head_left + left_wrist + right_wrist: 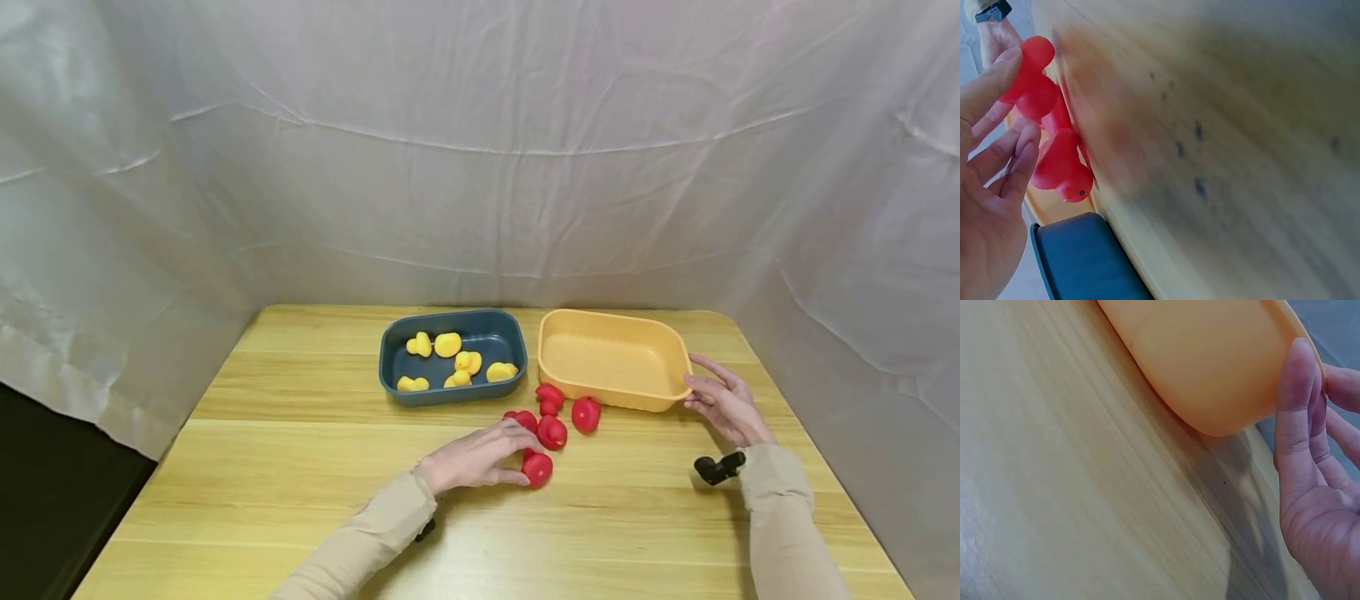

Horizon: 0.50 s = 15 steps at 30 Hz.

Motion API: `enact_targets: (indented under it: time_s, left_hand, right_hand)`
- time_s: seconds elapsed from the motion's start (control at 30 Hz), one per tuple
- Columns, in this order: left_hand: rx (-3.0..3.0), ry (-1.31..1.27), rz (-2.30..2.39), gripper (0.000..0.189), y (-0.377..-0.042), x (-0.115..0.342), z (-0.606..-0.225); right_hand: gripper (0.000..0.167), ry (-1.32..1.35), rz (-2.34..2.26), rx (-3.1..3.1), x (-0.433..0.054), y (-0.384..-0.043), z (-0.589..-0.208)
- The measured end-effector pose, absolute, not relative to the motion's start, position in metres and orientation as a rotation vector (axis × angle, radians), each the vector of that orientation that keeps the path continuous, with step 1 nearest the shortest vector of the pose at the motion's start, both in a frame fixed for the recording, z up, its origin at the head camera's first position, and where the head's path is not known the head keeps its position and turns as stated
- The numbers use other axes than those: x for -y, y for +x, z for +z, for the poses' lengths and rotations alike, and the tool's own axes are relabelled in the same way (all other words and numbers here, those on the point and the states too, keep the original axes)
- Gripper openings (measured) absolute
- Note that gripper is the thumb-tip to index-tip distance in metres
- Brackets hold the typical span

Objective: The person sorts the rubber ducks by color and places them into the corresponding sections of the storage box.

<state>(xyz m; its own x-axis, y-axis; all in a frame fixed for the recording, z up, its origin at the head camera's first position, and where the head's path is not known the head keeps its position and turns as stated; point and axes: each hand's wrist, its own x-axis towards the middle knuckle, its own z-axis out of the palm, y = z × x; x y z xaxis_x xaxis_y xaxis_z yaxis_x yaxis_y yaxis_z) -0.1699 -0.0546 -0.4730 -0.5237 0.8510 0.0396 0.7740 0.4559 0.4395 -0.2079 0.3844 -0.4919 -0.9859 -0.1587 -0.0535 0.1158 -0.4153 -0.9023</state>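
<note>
My left hand point(480, 457) pinches a red rubber duck point(537, 470) between thumb and fingers, low over the table. The same red duck point(1030, 78) shows close up in the left wrist view, more red ducks behind it. Several other red ducks point(552, 432) lie just beyond that hand, in front of an orange-yellow bin point(600, 396). At the bin's right end my right hand point(723, 402) holds the rim, and the right wrist view shows its fingers point(1297, 394) at the bin's end wall. Nothing lies inside this bin.
A dark blue bin point(450, 398) holding several yellow ducks point(468, 362) stands left of the orange-yellow one. Both are near the back edge of the wooden table point(300, 467). Pale sheeting point(487, 167) hangs behind and at the sides.
</note>
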Motion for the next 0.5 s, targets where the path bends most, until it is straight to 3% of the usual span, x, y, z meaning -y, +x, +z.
enact_targets:
  time_s: [0.5]
  left_hand:
    - [-2.538, 1.344, 0.755, 0.044, -0.1715, 0.0607, -0.4660]
  right_hand:
    - [0.042, -0.063, -2.525, -1.584, -0.3830, -0.2068, -0.4916]
